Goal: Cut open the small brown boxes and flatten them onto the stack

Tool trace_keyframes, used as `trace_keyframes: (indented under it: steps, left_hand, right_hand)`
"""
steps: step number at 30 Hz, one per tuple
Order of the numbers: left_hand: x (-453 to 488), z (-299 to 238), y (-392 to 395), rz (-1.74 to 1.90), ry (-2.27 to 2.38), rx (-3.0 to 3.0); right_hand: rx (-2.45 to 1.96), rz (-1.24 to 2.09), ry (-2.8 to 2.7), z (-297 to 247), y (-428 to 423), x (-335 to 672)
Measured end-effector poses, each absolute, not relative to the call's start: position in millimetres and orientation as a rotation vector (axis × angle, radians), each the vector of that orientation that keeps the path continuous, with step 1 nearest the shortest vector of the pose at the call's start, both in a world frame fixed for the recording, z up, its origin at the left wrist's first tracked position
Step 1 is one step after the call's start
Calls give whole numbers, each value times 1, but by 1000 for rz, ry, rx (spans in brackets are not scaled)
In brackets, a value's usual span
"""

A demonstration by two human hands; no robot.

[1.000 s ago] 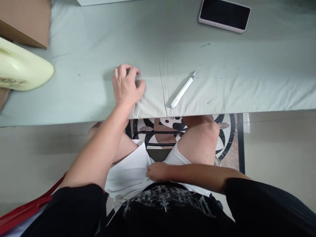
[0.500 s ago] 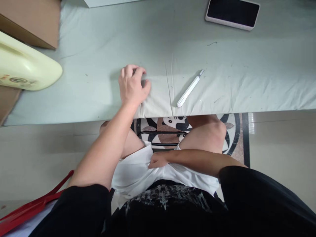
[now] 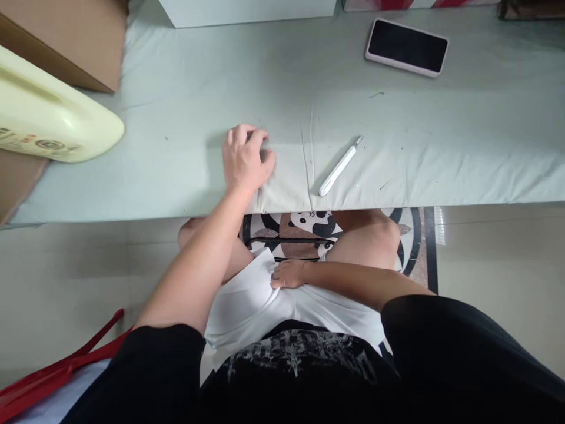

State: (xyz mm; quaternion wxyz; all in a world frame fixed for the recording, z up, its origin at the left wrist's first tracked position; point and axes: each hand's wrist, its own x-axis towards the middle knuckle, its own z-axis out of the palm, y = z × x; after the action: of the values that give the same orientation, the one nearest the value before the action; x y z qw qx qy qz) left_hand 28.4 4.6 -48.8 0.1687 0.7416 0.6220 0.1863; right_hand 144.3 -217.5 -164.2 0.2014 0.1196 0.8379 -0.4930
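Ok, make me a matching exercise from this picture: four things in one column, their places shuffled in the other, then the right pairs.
Things
1. left hand
2. right hand
3. white pen
4. phone

Places
A. far right on the tablecloth, dark screen up
B. in the lap, on the white shorts
C. fingers curled on the tablecloth, left of the pen
D. lying slantwise near the table's front edge

Pairs: 1-C, 2-B, 3-D, 4-A

Cloth (image 3: 441, 135) lies open between pen (image 3: 339, 171) and phone (image 3: 406, 47); yellow tray (image 3: 53, 123) perhaps crowds the left
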Motion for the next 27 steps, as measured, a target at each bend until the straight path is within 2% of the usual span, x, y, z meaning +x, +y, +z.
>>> trace_keyframes:
  steps: [5,9,12,16,18,21,23,27]
  left_hand:
    - [28,-48,7,488,1759,2142]
    - [28,-46,6,439,1788,2203]
    - [30,-45,4,447,1831,2221]
    - [30,-44,3,420,1849,2247]
    - [29,-44,2,414,1856,2235]
    - [26,-44,3,458,1846,2148]
    - [24,-43,5,483,1844,2079]
    - [9,-31,19,511,1899,1982]
  right_hand:
    - [563,-1180,2211,-124,-242,128]
    - [723,-1145,2106,-71,-223,118]
    - [691,-1307,2197,-34,-179,124]
    - [692,-1718,2422,-6,-107,137]
    - [988,-1896,2540,-6,-76,141]
    - [1821,-2034,2587,-18,-42,141]
    - [2188,-2092,2502,-25,-26,137]
    - [2281,-2231,2403,-29,-8,125]
